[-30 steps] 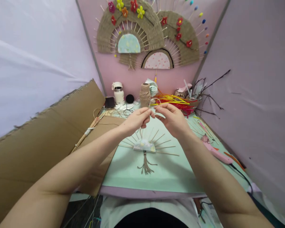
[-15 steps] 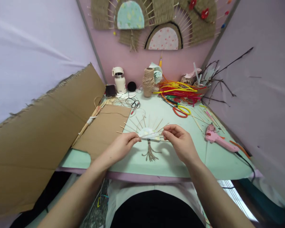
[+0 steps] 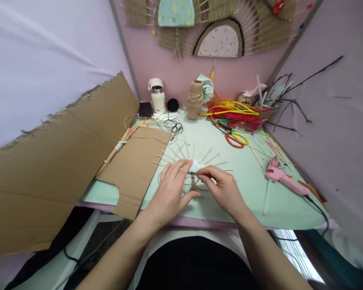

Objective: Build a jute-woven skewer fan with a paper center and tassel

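Observation:
A small stick fan lies on the table, its pale patterned half-round centre (image 3: 196, 165) ringed by thin wooden sticks (image 3: 207, 155). Below its straight edge hangs a twine tassel (image 3: 194, 184), partly hidden by my hands. My left hand (image 3: 171, 191) rests over the left part of the centre, fingers stretched out and thumb apart near the tassel. Thumb and forefinger of my right hand (image 3: 225, 187) are pinched at the centre's lower edge, apparently on a thin twine strand. Loose loops of it show faintly around my left hand.
Cardboard (image 3: 139, 161) lies at left beside a bundle of sticks (image 3: 116, 148). A twine spool (image 3: 195, 102), a white flask (image 3: 158, 98) and coloured pipe cleaners (image 3: 232, 112) stand behind. Scissors (image 3: 236, 139) and a pink glue gun (image 3: 282, 179) lie at right.
My hands came down from above the fan with the twine, stretched it across the centre, and now sit close together at its lower edge. My left hand has spread over the fan.

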`<act>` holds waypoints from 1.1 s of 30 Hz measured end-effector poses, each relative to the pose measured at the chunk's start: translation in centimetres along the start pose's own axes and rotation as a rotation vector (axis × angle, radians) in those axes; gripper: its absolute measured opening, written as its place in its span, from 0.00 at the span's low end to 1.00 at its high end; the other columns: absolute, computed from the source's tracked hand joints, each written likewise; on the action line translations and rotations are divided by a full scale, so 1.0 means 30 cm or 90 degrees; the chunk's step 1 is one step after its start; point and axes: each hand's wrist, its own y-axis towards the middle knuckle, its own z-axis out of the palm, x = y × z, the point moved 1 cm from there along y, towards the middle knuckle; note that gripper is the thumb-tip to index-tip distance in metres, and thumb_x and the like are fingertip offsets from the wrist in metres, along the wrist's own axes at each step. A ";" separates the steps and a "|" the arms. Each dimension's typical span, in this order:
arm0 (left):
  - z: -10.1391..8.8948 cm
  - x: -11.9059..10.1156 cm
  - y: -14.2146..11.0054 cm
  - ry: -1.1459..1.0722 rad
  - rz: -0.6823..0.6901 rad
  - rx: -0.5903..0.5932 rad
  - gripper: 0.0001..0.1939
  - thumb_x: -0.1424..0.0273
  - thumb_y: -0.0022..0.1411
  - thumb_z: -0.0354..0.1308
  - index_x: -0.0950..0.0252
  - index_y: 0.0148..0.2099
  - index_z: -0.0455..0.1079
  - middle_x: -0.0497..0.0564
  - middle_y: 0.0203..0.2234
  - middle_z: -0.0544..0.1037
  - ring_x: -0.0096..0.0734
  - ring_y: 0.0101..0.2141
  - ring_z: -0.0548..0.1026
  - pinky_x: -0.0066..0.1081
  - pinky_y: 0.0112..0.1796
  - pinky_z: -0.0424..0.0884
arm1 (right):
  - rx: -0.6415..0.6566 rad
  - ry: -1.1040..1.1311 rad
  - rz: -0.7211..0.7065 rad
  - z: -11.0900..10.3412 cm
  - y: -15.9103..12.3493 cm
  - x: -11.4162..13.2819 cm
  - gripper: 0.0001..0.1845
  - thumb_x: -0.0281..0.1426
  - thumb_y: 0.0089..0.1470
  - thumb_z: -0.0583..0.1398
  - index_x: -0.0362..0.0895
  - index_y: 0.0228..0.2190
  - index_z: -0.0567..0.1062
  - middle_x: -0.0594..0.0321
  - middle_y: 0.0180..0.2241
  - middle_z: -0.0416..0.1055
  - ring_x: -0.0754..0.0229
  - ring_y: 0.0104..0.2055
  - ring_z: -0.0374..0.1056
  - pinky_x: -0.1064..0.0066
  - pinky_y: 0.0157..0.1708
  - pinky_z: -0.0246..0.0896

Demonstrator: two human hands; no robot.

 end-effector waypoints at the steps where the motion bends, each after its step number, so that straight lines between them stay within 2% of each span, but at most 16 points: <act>1: 0.008 -0.016 0.014 -0.054 -0.001 0.000 0.31 0.62 0.64 0.59 0.59 0.67 0.56 0.59 0.63 0.66 0.44 0.64 0.60 0.46 0.64 0.50 | 0.008 0.001 -0.003 0.002 0.005 0.009 0.06 0.29 0.59 0.59 0.49 0.32 0.77 0.63 0.34 0.78 0.56 0.37 0.73 0.65 0.40 0.66; 3: 0.032 -0.031 0.038 -0.176 -0.046 -0.005 0.24 0.62 0.68 0.52 0.59 0.64 0.61 0.57 0.58 0.71 0.41 0.58 0.67 0.41 0.60 0.59 | 0.014 0.006 -0.013 0.003 0.013 0.024 0.07 0.29 0.60 0.59 0.49 0.33 0.77 0.63 0.34 0.78 0.56 0.38 0.73 0.65 0.40 0.66; 5: 0.060 -0.025 0.053 -0.309 -0.129 -0.001 0.20 0.60 0.71 0.46 0.60 0.59 0.67 0.55 0.45 0.79 0.38 0.44 0.76 0.36 0.47 0.69 | 0.012 0.014 -0.023 -0.001 0.017 0.035 0.07 0.30 0.60 0.58 0.50 0.34 0.77 0.63 0.35 0.78 0.56 0.38 0.73 0.65 0.40 0.66; 7: 0.081 -0.008 0.057 -0.427 -0.204 0.024 0.20 0.57 0.71 0.44 0.62 0.51 0.72 0.50 0.30 0.78 0.32 0.27 0.72 0.32 0.33 0.69 | 0.012 0.018 -0.031 -0.007 0.019 0.038 0.07 0.30 0.60 0.58 0.50 0.34 0.77 0.62 0.34 0.77 0.56 0.38 0.73 0.65 0.40 0.66; 9: 0.088 0.009 0.055 -0.485 -0.241 0.050 0.20 0.56 0.69 0.46 0.63 0.37 0.72 0.47 0.22 0.71 0.28 0.21 0.64 0.29 0.26 0.62 | 0.023 0.013 -0.036 -0.012 0.017 0.034 0.07 0.31 0.61 0.58 0.50 0.34 0.77 0.62 0.33 0.77 0.56 0.37 0.73 0.64 0.39 0.66; 11: 0.082 0.022 0.051 -0.497 -0.254 0.069 0.20 0.56 0.66 0.51 0.63 0.27 0.68 0.46 0.19 0.68 0.26 0.22 0.62 0.28 0.26 0.59 | 0.036 0.003 -0.043 -0.013 0.012 0.024 0.07 0.30 0.60 0.58 0.50 0.33 0.77 0.62 0.33 0.77 0.55 0.37 0.73 0.64 0.39 0.66; 12: 0.077 0.026 0.050 -0.513 -0.263 0.079 0.19 0.56 0.64 0.53 0.63 0.26 0.67 0.45 0.19 0.66 0.25 0.22 0.61 0.27 0.25 0.58 | 0.037 0.000 -0.040 -0.013 0.009 0.017 0.07 0.30 0.60 0.58 0.50 0.34 0.77 0.61 0.34 0.77 0.55 0.38 0.73 0.64 0.40 0.66; 14: 0.071 0.031 0.049 -0.595 -0.305 0.090 0.18 0.54 0.61 0.57 0.64 0.30 0.69 0.43 0.18 0.65 0.23 0.20 0.59 0.25 0.23 0.55 | 0.015 0.006 -0.015 -0.008 0.004 0.003 0.06 0.30 0.59 0.58 0.49 0.36 0.77 0.60 0.36 0.77 0.55 0.39 0.73 0.63 0.41 0.66; 17: 0.075 0.033 0.052 -0.725 -0.375 0.057 0.20 0.52 0.57 0.61 0.65 0.33 0.69 0.41 0.17 0.64 0.20 0.18 0.57 0.24 0.21 0.52 | -0.029 0.057 0.069 0.006 0.006 -0.013 0.08 0.35 0.59 0.59 0.48 0.39 0.76 0.59 0.37 0.77 0.56 0.38 0.73 0.64 0.40 0.67; 20: 0.087 0.031 0.055 -0.735 -0.364 0.045 0.20 0.52 0.56 0.63 0.66 0.32 0.68 0.42 0.18 0.66 0.19 0.19 0.58 0.23 0.22 0.53 | 0.005 0.119 0.120 0.024 0.019 -0.013 0.09 0.38 0.55 0.62 0.46 0.36 0.77 0.60 0.34 0.77 0.57 0.35 0.72 0.66 0.35 0.67; 22: 0.089 0.031 0.054 -0.714 -0.350 0.059 0.20 0.53 0.56 0.62 0.66 0.31 0.68 0.43 0.19 0.68 0.19 0.19 0.59 0.24 0.22 0.53 | 0.029 0.135 0.116 0.028 0.031 -0.008 0.07 0.37 0.54 0.63 0.46 0.31 0.77 0.62 0.31 0.76 0.58 0.33 0.71 0.67 0.34 0.66; 25: 0.078 0.035 0.053 -0.701 -0.370 0.098 0.20 0.53 0.56 0.63 0.67 0.32 0.71 0.44 0.20 0.69 0.19 0.19 0.58 0.24 0.22 0.51 | 0.008 0.123 0.112 0.014 0.048 -0.006 0.08 0.35 0.54 0.62 0.46 0.26 0.76 0.64 0.27 0.74 0.59 0.31 0.70 0.67 0.34 0.64; 30: 0.057 0.050 0.059 -0.727 -0.401 0.181 0.21 0.53 0.53 0.66 0.69 0.34 0.75 0.46 0.22 0.71 0.18 0.19 0.58 0.25 0.22 0.48 | 0.032 0.122 0.124 -0.030 0.067 -0.008 0.04 0.34 0.54 0.61 0.47 0.30 0.75 0.66 0.26 0.74 0.59 0.29 0.69 0.67 0.31 0.64; 33: 0.061 0.063 0.061 -0.739 -0.398 0.217 0.22 0.53 0.53 0.66 0.69 0.35 0.76 0.48 0.23 0.72 0.19 0.20 0.58 0.25 0.22 0.47 | 0.049 0.025 0.046 -0.057 0.078 0.009 0.02 0.31 0.55 0.61 0.48 0.32 0.76 0.64 0.30 0.75 0.58 0.32 0.71 0.66 0.35 0.64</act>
